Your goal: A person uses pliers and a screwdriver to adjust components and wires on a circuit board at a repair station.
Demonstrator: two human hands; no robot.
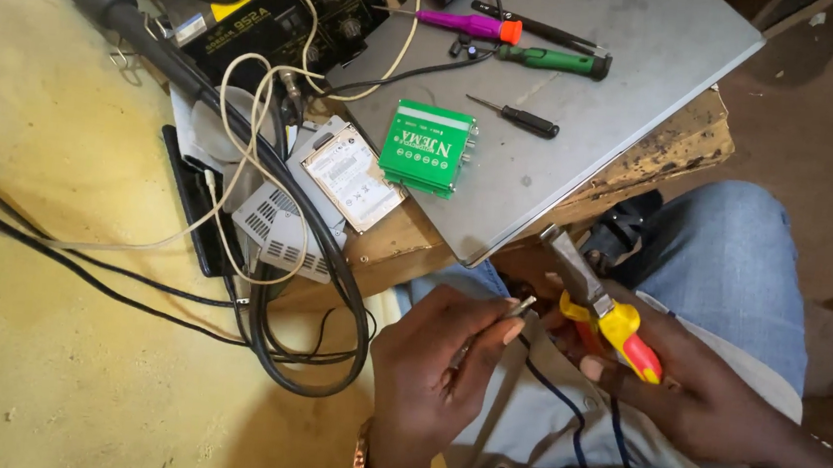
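A: What are the hands doing?

B: The left hand [435, 366] pinches a small metal connector [523, 306] between thumb and fingertips, at the end of a dark cable [562, 402] that runs down over the lap. The right hand [671, 372] is closed around the red and yellow handles of a pair of pliers [597, 300], whose grey nose points up toward the edge of the table [644, 154].

A: Any containers about?

B: No open ones that I can see. A green metal box [428, 148] sits shut on a grey flat panel [644, 43] that lies across the table, and I cannot tell what it holds.

A: And the rest of the surface?

B: On the panel lie a purple-handled screwdriver [465, 23], a green-handled one [552, 60] and a small black one [517, 118]. Beside the green box lies a bare hard drive [353, 178] with a white label on top. Left of that is a white vented box [281, 232], and a black unit with knobs [286, 7] stands at the top, carrying a yellow patch on its corner. Black and cream cables [243, 149] loop over all of it.

A: The room?

B: A pale sandy floor [51, 162] on the left, with cables trailing across it, and darker ground on the right. The person sits in blue jeans [735, 262].
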